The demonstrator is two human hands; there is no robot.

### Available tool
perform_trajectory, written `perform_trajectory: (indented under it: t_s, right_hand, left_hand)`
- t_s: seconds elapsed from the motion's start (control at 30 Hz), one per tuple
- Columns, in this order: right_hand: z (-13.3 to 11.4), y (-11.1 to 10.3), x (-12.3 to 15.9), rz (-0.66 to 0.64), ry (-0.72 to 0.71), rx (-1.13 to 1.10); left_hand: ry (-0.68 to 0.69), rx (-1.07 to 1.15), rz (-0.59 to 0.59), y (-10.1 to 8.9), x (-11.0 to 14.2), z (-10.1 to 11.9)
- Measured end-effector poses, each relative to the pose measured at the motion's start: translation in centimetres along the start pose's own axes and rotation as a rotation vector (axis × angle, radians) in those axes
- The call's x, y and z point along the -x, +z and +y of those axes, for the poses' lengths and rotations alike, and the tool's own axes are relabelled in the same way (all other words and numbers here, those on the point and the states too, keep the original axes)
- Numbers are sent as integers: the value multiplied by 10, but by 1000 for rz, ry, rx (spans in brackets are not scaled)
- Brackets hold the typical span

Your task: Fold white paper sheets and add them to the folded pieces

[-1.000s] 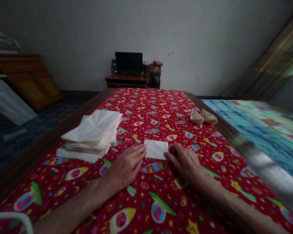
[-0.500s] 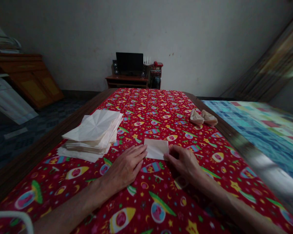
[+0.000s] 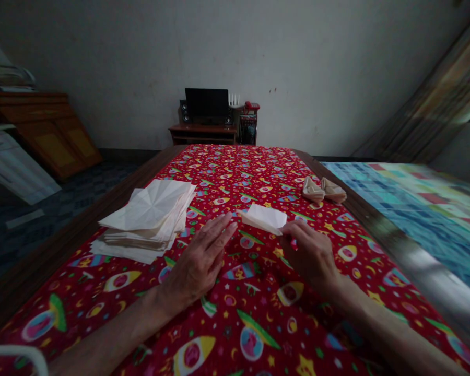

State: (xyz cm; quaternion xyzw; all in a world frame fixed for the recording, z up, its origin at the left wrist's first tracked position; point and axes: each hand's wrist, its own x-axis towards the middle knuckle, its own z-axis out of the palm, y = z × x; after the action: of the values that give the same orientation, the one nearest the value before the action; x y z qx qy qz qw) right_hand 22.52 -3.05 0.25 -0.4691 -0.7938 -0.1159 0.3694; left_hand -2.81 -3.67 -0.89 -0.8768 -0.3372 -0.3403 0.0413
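Note:
A small folded sheet of white paper is tilted above the red patterned tablecloth, its layers slightly parted along the near edge. My right hand pinches it at the near right corner. Just left of the paper, my left hand has its fingers stretched out and holds nothing; its fingertips are close to the paper's left end, apart from it. To the left lies a stack of creased paper sheets. Two folded paper pieces stand side by side toward the right edge.
The table's dark wooden edge shows along the cloth. A bed with a blue checked cover is at right. Beyond the table's far end stands a monitor with speakers. A white curved tube crosses the lower left corner.
The folded paper has been lifted and turned, moving right and away from me with my right hand. My left hand has come off it, with its fingers raised.

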Motion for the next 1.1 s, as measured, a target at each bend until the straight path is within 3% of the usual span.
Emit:
perform_trajectory:
  t_s: [0.13,0.27,0.4,0.53,0.7,0.8,1.1]
  right_hand:
    - [-12,4,10,-171,-260,157]
    - [-18,12,14,-274,-300,84]
    - [-7,18,18,-339,-237,-80]
    - [6,18,22,-408,-101,-345]
    - [3,10,17,-466,97,-536]
    - [-2,9,13,-474,165,-537]
    - [-6,15,15,-395,196,-365]
  left_hand:
    - [87,-66,-26,3,-4,8]
    - [136,-42,-117,10,-9,11]
    - [86,15,-201,17,-10,7]
    - [26,128,-206,22,-8,4]
    - [-218,296,-216,25,-12,5]
    - [-312,343,-239,25,-16,5]
    - [-357,169,-326,25,-31,-3]
